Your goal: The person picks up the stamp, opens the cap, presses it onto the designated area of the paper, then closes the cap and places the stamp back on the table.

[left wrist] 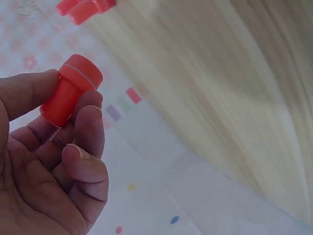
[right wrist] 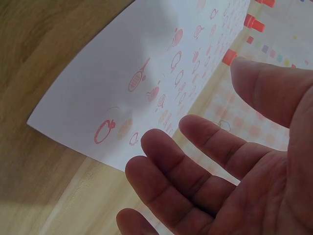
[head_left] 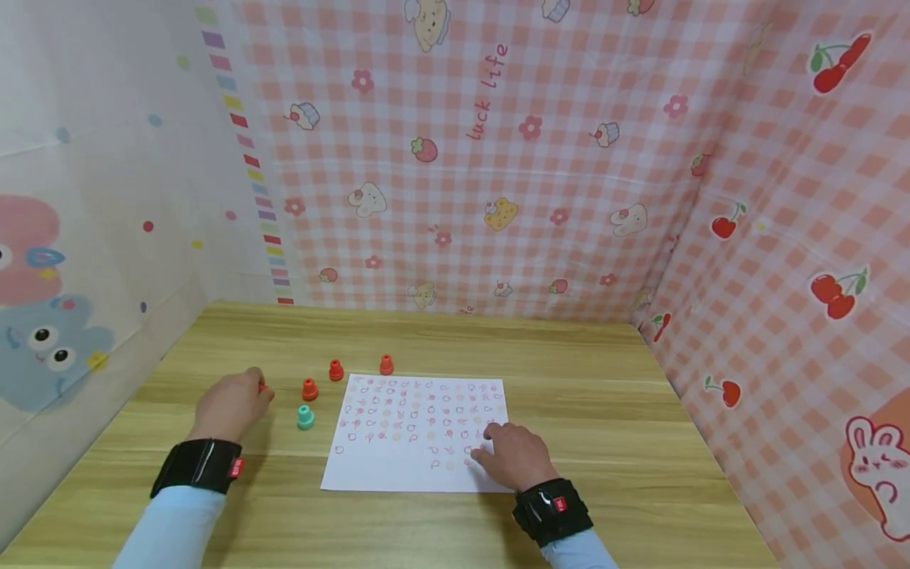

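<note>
Red stamp [left wrist: 71,90] pinched between thumb and curled fingers of left hand [head_left: 231,405], held left of stamped paper sheet [head_left: 387,466]. Right hand [head_left: 513,456] laid flat on sheet's near right corner, fingers straight, nothing gripped. Teal stamp [head_left: 306,416] and three red stamps [head_left: 310,389] stood between left hand and sheet.

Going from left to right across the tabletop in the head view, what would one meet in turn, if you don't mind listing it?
Left hand → teal stamp → sheet of stamped paper → right hand.
</note>
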`<state>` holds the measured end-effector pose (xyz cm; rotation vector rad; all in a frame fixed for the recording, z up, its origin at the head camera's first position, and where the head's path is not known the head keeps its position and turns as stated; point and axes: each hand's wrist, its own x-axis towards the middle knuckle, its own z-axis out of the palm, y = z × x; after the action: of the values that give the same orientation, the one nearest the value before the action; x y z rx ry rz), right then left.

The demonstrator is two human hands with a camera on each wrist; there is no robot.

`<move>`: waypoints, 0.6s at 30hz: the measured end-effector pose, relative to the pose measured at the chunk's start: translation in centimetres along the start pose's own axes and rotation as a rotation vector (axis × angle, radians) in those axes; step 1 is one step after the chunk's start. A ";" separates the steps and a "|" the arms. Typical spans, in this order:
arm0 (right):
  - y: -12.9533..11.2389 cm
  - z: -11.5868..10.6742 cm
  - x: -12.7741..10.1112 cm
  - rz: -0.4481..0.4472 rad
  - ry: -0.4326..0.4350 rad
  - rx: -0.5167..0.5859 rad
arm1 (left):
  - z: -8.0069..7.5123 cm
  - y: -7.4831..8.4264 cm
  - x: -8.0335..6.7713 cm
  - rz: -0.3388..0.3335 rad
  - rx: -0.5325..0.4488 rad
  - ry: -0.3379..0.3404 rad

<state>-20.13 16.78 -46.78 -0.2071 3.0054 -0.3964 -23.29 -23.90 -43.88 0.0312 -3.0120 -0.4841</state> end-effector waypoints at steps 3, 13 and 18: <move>0.0 0.1 0.0 0.000 -0.001 -0.004 | -0.1 0.6 0.0 0.006 -0.010 0.005; 0.0 0.1 0.0 0.000 -0.003 -0.003 | -0.1 2.6 -0.1 0.038 -0.050 0.034; -0.1 0.1 0.0 -0.005 -0.003 0.001 | 0.3 3.6 0.0 0.045 -0.056 0.024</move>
<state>-20.07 16.68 -46.81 -0.2155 3.0025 -0.3975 -23.31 -20.41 -43.02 -0.0344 -2.9667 -0.5593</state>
